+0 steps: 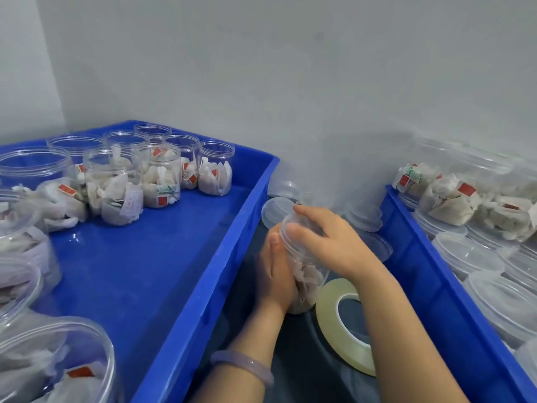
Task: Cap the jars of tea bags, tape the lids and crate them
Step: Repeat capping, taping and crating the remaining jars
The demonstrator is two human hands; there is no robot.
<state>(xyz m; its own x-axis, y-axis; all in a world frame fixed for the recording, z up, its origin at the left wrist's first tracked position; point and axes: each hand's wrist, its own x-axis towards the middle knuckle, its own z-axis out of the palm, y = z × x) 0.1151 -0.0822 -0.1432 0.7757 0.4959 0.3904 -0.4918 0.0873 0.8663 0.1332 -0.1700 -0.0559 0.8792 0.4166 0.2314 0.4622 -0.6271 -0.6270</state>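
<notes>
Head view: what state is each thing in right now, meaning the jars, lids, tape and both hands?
held jar: filled with tea bags, tilted, top hidden by the hand.
left hand: grips the jar's body.
right hand: fingers curled over the jar's top.
left-crate jars: upright, filled, uncapped.
right-crate jars: capped, packed together.
tape roll: lying on the table, untouched.
loose lids: lying between the crates.
</notes>
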